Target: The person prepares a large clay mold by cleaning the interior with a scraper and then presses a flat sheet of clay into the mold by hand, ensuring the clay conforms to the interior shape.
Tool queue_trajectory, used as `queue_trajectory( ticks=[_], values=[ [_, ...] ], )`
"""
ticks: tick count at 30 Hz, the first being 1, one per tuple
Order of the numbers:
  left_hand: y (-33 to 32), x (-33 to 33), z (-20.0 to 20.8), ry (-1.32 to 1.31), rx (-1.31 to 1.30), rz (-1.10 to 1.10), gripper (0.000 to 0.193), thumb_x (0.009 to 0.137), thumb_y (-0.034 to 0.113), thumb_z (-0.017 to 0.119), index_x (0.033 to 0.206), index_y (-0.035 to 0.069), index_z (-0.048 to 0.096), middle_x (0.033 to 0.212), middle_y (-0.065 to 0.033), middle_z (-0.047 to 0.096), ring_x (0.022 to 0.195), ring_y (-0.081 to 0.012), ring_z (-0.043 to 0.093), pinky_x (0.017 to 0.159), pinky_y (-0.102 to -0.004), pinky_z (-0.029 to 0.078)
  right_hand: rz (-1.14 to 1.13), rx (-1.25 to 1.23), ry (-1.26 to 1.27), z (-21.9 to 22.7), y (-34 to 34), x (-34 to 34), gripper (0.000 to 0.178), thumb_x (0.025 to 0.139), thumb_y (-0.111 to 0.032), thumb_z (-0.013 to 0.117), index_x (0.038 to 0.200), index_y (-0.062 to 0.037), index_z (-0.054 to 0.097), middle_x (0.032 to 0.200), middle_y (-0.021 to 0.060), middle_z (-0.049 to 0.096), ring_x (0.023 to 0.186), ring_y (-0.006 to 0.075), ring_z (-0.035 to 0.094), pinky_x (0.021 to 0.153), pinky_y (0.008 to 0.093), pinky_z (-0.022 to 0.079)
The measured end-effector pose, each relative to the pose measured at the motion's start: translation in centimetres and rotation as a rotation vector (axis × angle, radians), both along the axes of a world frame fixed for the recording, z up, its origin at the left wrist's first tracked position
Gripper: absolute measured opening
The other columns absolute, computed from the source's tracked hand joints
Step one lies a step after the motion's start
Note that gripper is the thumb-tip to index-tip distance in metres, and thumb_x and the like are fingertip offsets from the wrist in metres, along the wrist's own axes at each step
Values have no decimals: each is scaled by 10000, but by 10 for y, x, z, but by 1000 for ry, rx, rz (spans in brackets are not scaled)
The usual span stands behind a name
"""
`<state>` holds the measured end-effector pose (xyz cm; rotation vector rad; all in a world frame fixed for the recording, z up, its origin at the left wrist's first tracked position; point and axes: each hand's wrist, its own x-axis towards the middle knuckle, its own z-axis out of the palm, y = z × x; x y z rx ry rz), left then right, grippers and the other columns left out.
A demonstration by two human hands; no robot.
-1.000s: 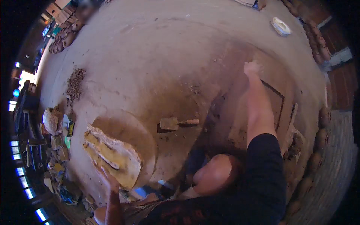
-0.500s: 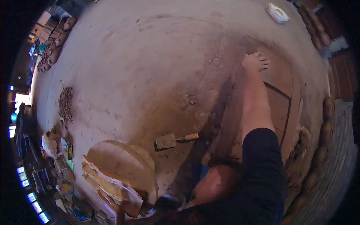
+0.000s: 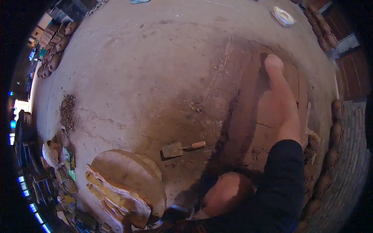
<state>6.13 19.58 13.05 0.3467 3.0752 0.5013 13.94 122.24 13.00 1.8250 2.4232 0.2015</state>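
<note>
My right hand [image 3: 274, 63] is at the far end of a flat reddish-brown slab [image 3: 285, 72] that looks like clay, lying on the floor. Its fingers look curled in, and whatever they may hold is hidden. The forearm stretches over the slab, which has a thin dark line across it and another near its right side. A dark shadow runs along the slab's left part. My left hand does not show. Left of the slab lies a trowel [image 3: 183, 149] with a wooden handle, nearer to my bent knee [image 3: 227, 192].
Round, board-like discs [image 3: 128, 171] lean at the lower left beside a torn paper sack [image 3: 112, 194]. A heap of dark crumbs [image 3: 68, 112] lies farther left. A pale ring-shaped object [image 3: 283, 16] is at the far right. Stacked clay pieces [image 3: 54, 50] stand along the far left.
My right hand has shifted a little to the right, and its fingers, showing before, are now curled out of sight. The view has tilted slightly; the trowel has stayed put.
</note>
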Motion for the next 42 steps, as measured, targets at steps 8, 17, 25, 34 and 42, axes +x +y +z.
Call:
queue_trajectory(
  ticks=[8,17,25,34,42],
  values=[
    [-9,10,20,15,-12,7,686,1159,441,370,1664,-19,314,1694,-295,319,1576,-469,293,1296,-574,228,142,-76,72,38,-50,-5,356,1034,-286,594,1252,-60,762,1347,203,726,1264,420,685,1055,538,557],
    [-20,10,13,47,25,-5,686,1154,426,394,1665,-22,306,1699,-292,308,1580,-469,285,1296,-581,227,182,1,-171,-20,42,40,358,988,-223,605,1230,-34,789,1356,210,723,1266,405,686,1058,481,560],
    [-48,26,-45,150,100,38,691,1146,404,430,1668,-28,293,1707,-287,290,1585,-467,273,1297,-588,225,481,234,-787,75,100,138,297,1028,-258,603,1038,-86,845,1048,118,808,951,334,781,802,495,603],
    [36,78,49,-53,182,266,857,1062,371,641,1697,-14,216,1777,-287,87,1643,-458,89,1329,-574,120,229,-369,651,280,-46,155,282,971,-120,703,1198,39,753,1025,118,785,879,241,755,817,414,589],
    [98,160,94,-106,917,-172,858,1028,237,705,1701,25,217,1752,-263,222,1628,-376,215,1323,-491,192,585,-586,616,445,-347,131,345,925,-69,703,1233,87,724,1071,115,766,950,184,734,886,370,571]
  ],
)
